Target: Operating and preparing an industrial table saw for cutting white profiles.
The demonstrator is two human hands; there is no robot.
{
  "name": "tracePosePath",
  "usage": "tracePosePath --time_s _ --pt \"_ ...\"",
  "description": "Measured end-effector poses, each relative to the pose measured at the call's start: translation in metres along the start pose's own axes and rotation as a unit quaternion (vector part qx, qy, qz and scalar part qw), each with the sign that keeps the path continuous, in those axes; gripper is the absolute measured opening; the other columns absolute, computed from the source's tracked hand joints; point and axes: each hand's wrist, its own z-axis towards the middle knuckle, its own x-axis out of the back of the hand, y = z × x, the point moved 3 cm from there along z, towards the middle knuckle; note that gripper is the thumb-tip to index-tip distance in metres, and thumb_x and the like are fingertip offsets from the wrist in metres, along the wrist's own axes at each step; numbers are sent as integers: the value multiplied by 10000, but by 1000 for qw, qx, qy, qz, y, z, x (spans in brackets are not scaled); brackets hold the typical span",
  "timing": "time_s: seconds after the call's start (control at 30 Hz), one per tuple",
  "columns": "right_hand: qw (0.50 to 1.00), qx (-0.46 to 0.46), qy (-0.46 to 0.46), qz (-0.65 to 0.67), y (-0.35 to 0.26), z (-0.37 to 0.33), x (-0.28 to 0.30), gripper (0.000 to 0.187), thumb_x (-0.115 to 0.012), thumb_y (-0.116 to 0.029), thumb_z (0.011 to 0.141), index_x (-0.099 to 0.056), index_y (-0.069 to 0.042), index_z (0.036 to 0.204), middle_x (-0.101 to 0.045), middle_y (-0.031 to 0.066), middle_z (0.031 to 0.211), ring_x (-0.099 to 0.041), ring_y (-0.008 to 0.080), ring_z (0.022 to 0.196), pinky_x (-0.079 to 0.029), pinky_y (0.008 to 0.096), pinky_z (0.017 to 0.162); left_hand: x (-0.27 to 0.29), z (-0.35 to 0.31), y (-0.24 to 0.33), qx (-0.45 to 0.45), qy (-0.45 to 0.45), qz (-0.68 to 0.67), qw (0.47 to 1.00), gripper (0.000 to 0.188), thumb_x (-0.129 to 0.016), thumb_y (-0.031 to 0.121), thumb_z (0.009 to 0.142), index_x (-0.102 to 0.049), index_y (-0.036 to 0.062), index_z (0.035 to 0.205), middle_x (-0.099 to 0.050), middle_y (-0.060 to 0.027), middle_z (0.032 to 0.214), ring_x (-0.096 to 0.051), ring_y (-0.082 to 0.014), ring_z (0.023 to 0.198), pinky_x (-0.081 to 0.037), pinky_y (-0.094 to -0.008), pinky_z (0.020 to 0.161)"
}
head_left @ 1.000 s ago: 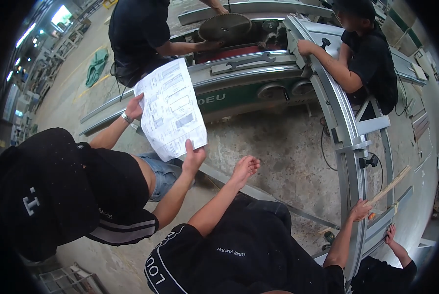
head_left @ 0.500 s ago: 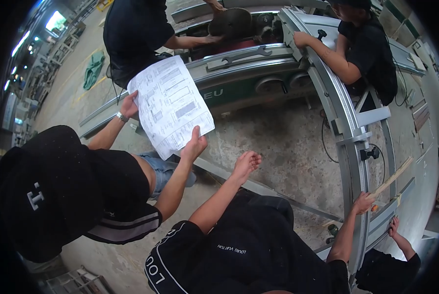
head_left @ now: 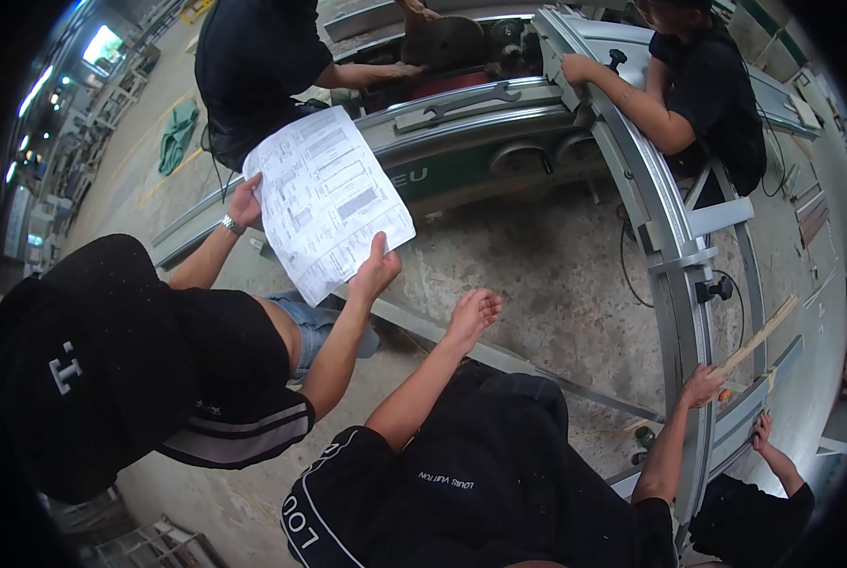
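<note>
My left hand (head_left: 474, 319) hangs in the air over the concrete floor, its fingers loosely curled and nothing in it. At the right, my right hand (head_left: 702, 386) is closed around the near end of a thin wooden strip (head_left: 762, 334), against the long metal rail (head_left: 681, 327) of a machine. The strip slants up and away to the right. To the left of my left hand, a co-worker in a black cap holds a large printed sheet (head_left: 334, 204) with both hands.
A large panel saw machine (head_left: 471, 175) stands ahead, with an open-end wrench (head_left: 471, 101) lying on it. Behind the wrench, another person's hands touch a round saw blade (head_left: 444, 43). One person leans on the rail at the far right; another's hand (head_left: 762, 431) touches a grey beam nearby.
The view has shifted very slightly. Both my hands keep nearly the same place and pose, and the wooden strip stays in my right hand.
</note>
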Motion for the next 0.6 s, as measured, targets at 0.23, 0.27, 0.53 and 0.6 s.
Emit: tracePosePath --time_s 0.23,0.27,0.53,0.6 --pt "1000 -2 -11 -6 2 1 -2 384 -563 -365 745 -494 5 823 -566 193 742 -534 363 704 -389 448 615 2 2 0 -2 1 -4 1000 131 -472 246 841 -468 121 880 -579 -22 840 -546 -113 760 -424 -241 657" --pt "1000 -3 -13 -10 2 1 -2 387 -564 -368 746 -494 5 823 -565 195 745 -534 363 707 -389 447 616 1 2 0 -3 0 -3 1000 128 -472 246 841 -468 124 879 -579 -22 841 -546 -113 761 -423 -242 657" --pt "1000 -2 -10 -6 0 0 0 381 -580 -364 743 -494 -3 829 -571 189 758 -534 362 719 -393 446 634 1 2 -2 0 4 3 1000 148 -465 238 845 -464 106 912 -580 -37 854 -551 -126 778 -426 -258 680" --pt "1000 1 -8 -4 -1 -1 1 379 -583 -362 743 -493 -5 834 -572 186 762 -534 361 723 -393 446 637 2 3 -3 0 4 4 1000 173 -454 229 850 -461 83 943 -579 -50 868 -554 -138 792 -430 -270 697"
